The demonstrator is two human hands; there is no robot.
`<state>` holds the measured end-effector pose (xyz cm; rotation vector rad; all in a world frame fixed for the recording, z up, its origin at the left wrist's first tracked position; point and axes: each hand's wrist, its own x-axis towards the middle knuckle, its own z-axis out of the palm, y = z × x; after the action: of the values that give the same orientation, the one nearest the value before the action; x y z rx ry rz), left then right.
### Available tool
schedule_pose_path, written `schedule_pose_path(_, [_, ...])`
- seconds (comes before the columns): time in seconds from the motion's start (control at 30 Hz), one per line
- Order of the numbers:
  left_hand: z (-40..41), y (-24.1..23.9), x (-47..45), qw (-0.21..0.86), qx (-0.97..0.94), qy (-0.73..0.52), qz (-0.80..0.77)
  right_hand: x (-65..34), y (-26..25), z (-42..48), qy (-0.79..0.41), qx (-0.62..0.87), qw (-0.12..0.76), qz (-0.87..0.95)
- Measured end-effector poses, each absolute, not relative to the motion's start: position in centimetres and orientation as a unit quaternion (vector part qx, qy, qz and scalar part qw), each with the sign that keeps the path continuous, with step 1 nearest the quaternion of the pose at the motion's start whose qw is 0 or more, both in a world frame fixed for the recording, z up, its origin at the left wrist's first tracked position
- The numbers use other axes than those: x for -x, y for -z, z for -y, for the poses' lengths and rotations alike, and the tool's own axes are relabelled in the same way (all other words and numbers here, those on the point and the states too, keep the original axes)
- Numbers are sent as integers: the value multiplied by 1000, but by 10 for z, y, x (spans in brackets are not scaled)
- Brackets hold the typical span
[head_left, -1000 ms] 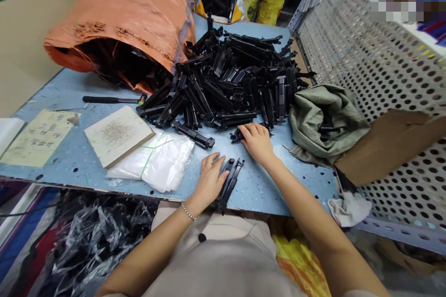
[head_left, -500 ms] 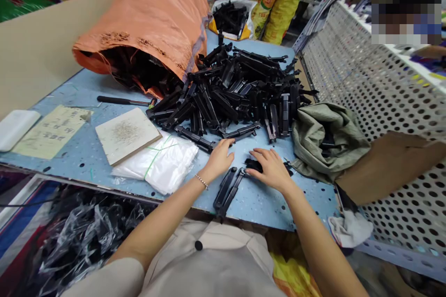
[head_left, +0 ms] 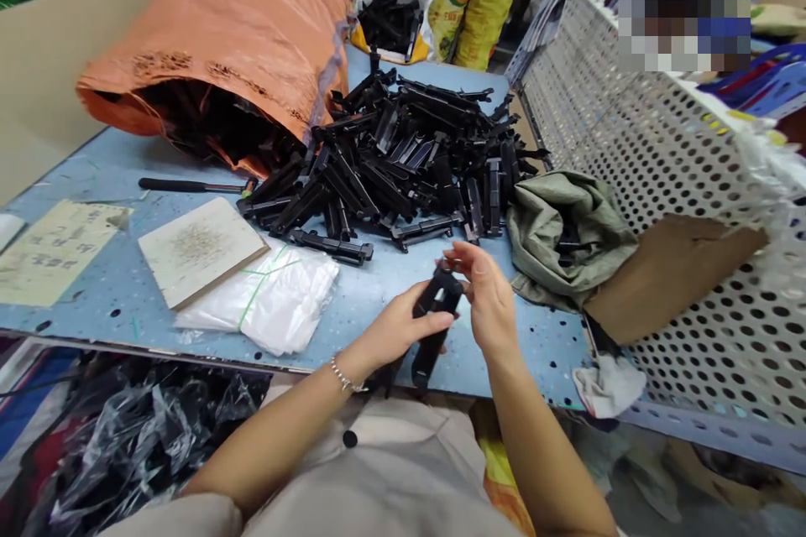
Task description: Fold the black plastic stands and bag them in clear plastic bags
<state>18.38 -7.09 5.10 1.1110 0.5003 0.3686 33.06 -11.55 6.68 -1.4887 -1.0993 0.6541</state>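
My left hand (head_left: 398,327) is wrapped round a pair of long black plastic parts (head_left: 431,352), its thumb lying across them. They are raised over the front edge of the table and tilted, with their upper ends apart. At the top end my right hand (head_left: 492,298) curls its fingers against the parts; whether a small piece is also in its fingertips I cannot tell. Beyond both hands lies a big heap of similar black parts (head_left: 403,168). One single part (head_left: 333,247) rests at the near side of that heap.
An orange sack (head_left: 220,25) spills black parts at the left. Nearer are a hammer (head_left: 189,185), a whitish board (head_left: 195,247) and tied plastic bags (head_left: 286,302). Green-grey cloth (head_left: 567,226) and a perforated white panel (head_left: 635,143) border the right. Another person is behind the panel.
Both hands have come together nearer my body. The two parts lying on the table are now lifted in my left hand, with my right fingers at their top. The view has shifted right.
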Motion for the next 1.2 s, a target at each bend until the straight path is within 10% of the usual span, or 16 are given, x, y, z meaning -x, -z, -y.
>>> schedule_pose_path(0.2, [72, -47, -148, 691, -583, -282, -321, -308, -43, 112, -86, 679, 365, 631])
schedule_pose_path(0.43, [67, -41, -127, 625, -587, -310, -410, -280, -33, 106, -397, 608, 397, 562])
schedule_pose_path(0.67, [59, -33, -111, 569, -608, -320, -452, -257, -21, 139, -190, 606, 192, 749])
schedule_pose_path(1.0, [75, -1, -112, 302, -776, -25, -553, -369, -16, 8, 57, 689, 122, 712])
schedule_pose_path(1.2, [63, -16, -116, 459, -710, -324, -425, -351, -40, 49, -169, 606, 369, 684])
